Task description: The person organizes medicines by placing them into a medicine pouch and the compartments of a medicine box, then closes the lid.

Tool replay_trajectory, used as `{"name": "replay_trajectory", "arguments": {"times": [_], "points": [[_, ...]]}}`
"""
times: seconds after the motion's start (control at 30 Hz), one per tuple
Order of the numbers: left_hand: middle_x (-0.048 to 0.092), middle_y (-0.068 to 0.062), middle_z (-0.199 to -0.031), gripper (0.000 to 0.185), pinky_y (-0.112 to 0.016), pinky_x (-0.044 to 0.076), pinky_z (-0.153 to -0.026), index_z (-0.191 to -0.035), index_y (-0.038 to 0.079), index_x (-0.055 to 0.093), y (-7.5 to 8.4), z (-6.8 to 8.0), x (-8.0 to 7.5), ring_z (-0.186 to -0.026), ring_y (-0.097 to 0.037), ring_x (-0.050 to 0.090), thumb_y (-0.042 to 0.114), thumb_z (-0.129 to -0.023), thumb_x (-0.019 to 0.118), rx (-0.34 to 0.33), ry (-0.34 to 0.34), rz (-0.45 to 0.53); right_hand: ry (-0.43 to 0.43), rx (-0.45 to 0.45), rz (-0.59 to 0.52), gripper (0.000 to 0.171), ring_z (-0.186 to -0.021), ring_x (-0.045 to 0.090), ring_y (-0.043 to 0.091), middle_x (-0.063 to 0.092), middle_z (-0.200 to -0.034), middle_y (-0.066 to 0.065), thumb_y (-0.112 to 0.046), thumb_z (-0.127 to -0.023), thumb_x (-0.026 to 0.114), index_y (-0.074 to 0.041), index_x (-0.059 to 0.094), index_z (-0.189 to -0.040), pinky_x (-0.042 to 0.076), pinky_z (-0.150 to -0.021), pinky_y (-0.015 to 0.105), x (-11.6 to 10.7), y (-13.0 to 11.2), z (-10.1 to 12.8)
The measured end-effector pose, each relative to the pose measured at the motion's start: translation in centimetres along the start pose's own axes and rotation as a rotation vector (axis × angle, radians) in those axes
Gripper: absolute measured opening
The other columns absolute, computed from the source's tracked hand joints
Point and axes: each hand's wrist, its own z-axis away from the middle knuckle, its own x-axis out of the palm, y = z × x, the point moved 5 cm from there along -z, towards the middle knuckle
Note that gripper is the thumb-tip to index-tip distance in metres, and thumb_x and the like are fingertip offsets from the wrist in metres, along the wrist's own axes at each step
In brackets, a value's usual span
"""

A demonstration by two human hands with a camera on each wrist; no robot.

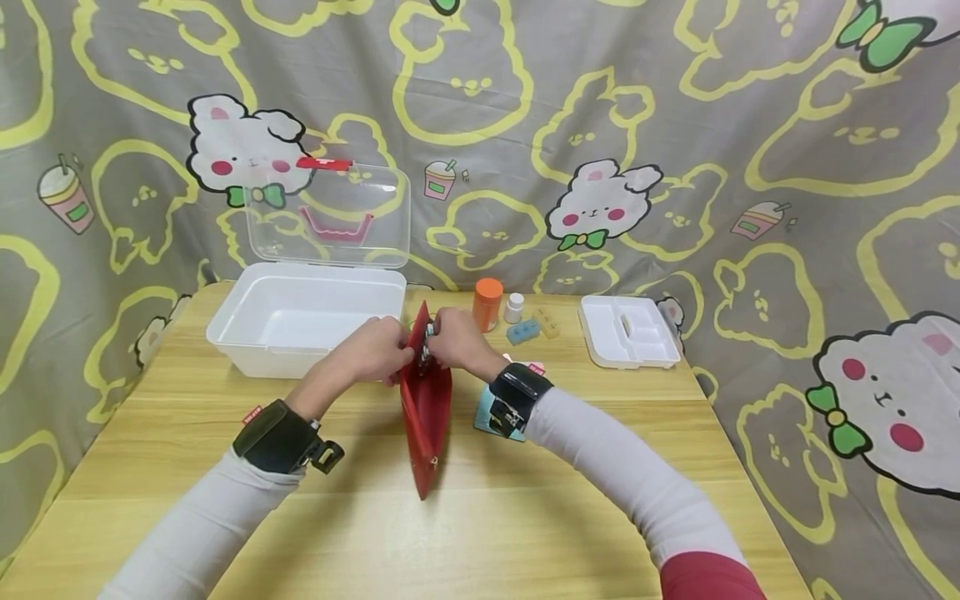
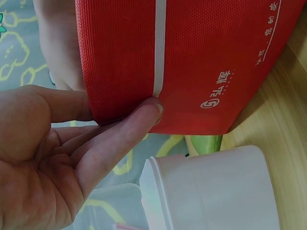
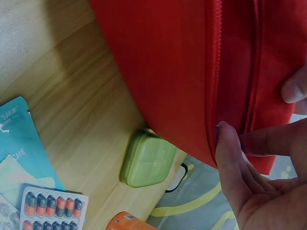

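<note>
Low in the middle of the head view, your red pouch (image 1: 425, 408) stands on edge on the desk (image 1: 480, 533), its bottom corner resting on the wood so the top edge comes up to meet your fingers. Your left hand (image 1: 372, 350) pinches that top edge from the left; the left wrist view shows the thumb pressed against the fabric beside a white stripe, which steadies the pouch. Your right hand (image 1: 456, 337) pinches the same edge from the right, and the right wrist view shows its fingertips at the zipper (image 3: 216, 72), so the two grips pull against each other along the opening.

Just right of the pouch, partly under your right wrist, lies a teal packet (image 1: 483, 414), with a blister strip of capsules (image 3: 53, 208) beside it.

Further back, centre frame, sit an orange bottle (image 1: 487, 303), a small white bottle (image 1: 513, 307) and pill cases (image 1: 523, 332). To their left is the white box (image 1: 300, 321) with its clear lid (image 1: 330, 212) propped open; to their right, a white divided tray (image 1: 628, 332).
</note>
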Motion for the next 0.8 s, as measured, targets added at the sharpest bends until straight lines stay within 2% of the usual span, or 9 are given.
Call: {"name": "replay_trajectory", "arguments": {"times": [0.17,0.33,0.53,0.8], "points": [[0.068,-0.007,-0.064,0.024,-0.025,0.054,-0.050,-0.077,0.002,0.068,-0.1,0.0,0.0,-0.055,-0.017,0.070,0.006,-0.095,0.053,-0.004,0.004,-0.002,0.002,-0.007,0.038,0.009,-0.048,0.059,0.010,0.061,-0.061,0.004,-0.002,-0.089,0.062,-0.003,0.059,-0.081,0.048,-0.043,0.018,0.4,0.1,-0.1],[0.069,-0.008,-0.064,0.024,-0.024,0.053,-0.050,-0.078,0.003,0.069,-0.1,0.0,0.0,-0.056,-0.017,0.070,0.006,-0.096,0.054,-0.011,-0.001,-0.005,0.025,-0.032,0.111,0.006,-0.051,0.057,0.012,0.058,-0.058,0.003,-0.002,-0.086,0.064,-0.004,0.064,-0.080,0.043,-0.044,0.019,0.6,0.1,-0.3],[0.068,-0.007,-0.063,0.024,-0.024,0.052,-0.049,-0.078,0.002,0.070,0.0,0.0,0.0,-0.055,-0.017,0.070,0.006,-0.096,0.054,-0.008,0.002,-0.007,0.064,-0.084,0.197,0.003,-0.061,0.060,0.014,0.063,-0.067,0.003,-0.006,-0.086,0.067,-0.005,0.069,-0.087,0.046,-0.050,0.019,1.0,-0.1,-0.4],[0.069,-0.007,-0.062,0.025,-0.024,0.052,-0.049,-0.077,0.002,0.070,-0.1,0.1,0.0,-0.056,-0.019,0.070,0.006,-0.095,0.054,-0.003,0.008,0.004,0.046,-0.100,0.191,0.014,-0.065,0.063,0.014,0.067,-0.077,0.004,-0.004,-0.086,0.067,-0.002,0.071,-0.100,0.050,-0.054,0.019,1.9,0.0,-0.5]]}}
